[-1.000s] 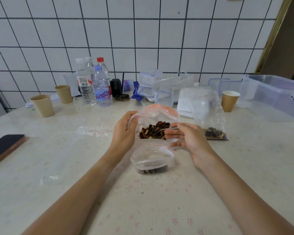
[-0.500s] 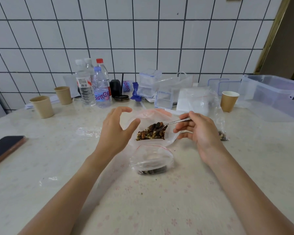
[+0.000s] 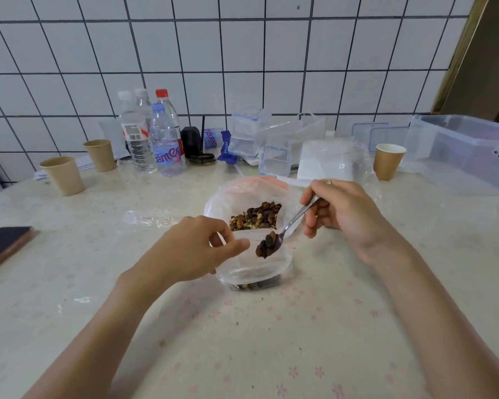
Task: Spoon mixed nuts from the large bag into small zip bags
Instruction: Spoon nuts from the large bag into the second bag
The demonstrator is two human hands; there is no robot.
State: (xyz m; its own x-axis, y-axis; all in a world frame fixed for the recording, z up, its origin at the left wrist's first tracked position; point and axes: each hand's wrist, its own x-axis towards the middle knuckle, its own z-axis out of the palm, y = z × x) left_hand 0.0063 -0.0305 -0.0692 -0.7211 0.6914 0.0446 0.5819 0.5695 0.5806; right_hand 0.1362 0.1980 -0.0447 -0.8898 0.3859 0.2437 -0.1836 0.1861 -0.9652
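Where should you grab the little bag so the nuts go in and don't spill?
Hold the small zip bag by its top edge, on the left side, as the left hand is doing with pinched fingers. The bag is floppy and would probably sag shut if let go. Holding its left rim leaves the right side free for the spoon, which the right hand brings in loaded from there.

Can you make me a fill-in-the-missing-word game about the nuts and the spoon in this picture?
1. The right hand holds a metal ____ loaded with nuts.
2. The left hand pinches the rim of the small zip bag, which lies ____ the person than the large bag.
3. The bottle with the ____ cap stands at the tiled wall.

Missing words: spoon; nearer; red
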